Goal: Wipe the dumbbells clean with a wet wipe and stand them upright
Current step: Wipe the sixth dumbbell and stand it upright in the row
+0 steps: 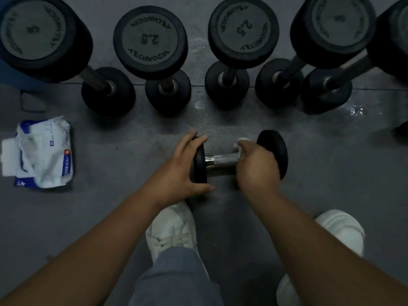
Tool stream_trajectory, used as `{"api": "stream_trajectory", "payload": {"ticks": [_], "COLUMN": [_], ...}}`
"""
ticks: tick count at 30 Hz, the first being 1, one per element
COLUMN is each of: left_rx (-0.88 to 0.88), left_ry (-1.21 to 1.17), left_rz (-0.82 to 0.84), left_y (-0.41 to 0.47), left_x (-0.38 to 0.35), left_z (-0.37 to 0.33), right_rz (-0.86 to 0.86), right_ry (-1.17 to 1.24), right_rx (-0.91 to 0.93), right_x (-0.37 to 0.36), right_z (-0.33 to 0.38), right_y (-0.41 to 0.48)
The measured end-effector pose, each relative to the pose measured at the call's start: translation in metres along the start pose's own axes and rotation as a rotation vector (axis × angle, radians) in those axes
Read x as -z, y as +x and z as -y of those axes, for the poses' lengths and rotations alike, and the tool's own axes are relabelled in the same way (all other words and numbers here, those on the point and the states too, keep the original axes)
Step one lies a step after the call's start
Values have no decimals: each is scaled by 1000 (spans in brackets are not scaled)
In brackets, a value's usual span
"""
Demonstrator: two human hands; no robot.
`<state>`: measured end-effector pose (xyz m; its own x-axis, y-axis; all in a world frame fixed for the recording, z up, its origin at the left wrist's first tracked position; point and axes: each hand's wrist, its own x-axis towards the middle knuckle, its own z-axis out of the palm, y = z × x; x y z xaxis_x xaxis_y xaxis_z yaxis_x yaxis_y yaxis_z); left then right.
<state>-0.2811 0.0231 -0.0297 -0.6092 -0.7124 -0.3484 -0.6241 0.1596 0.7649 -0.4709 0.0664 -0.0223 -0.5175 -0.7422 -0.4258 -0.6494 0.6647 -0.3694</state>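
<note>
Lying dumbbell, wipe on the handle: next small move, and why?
Likely slide the right hand with its wet wipe leftward along the handle. The wipe sits at the handle's right end, bare metal shows between the hands, and the left hand holds the left head, with the dumbbell lying on its side.

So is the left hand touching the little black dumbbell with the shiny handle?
Touching. The head view shows the left hand gripping one end disc of the little black dumbbell.
</note>
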Motion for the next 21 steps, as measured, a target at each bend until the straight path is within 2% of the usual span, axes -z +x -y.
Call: {"api": "stream_trajectory", "payload": {"ticks": [3, 4, 5, 7, 8, 9, 11, 12, 14, 16, 17, 19, 21], "left_rx": [-13, -20, -24, -42, -68, -105, -183, -207, -184, -71, -25, -16, -91], "left_ry": [61, 100, 144, 217, 242, 256, 257, 262, 261, 145, 58, -45, 37], "left_rz": [68, 93, 116, 114, 96, 69, -6, -19, 15, 99, 84, -66, -116], "left_y": [-15, -20, -26, -36, -40, -45, -54, -57, -52, -37, -28, -9, 10], "left_x": [-9, -12, -15, -21, -24, -28, -35, -38, -36, -21, -11, 6, 17], "left_z": [-3, -4, -4, -1, 0, 0, 1, 1, 3, 6, 5, 6, 1], "right_rz": [167, 179, 197, 120, 83, 117, 259, 269, 220, 101, 88, 49, 1], "right_ry": [-26, -34, -10, 51, 53, 63, 29, 6, 49, 131, 164, 255, 260], "right_rx": [288, 304, 211, 10, -9, 31, 223, 259, 152, 84, 85, 119, 184], "right_x": [-15, -14, -9, -2, -5, -10, -21, -23, -15, -6, -5, -4, -6], "right_z": [1, -8, -19, -33, -32, -27, -16, -19, -30, -36, -36, -24, -9], "right_y": [-40, -42, -40, -47, -58, -71, -91, -90, -72, -56, -51, -40, -27]}}
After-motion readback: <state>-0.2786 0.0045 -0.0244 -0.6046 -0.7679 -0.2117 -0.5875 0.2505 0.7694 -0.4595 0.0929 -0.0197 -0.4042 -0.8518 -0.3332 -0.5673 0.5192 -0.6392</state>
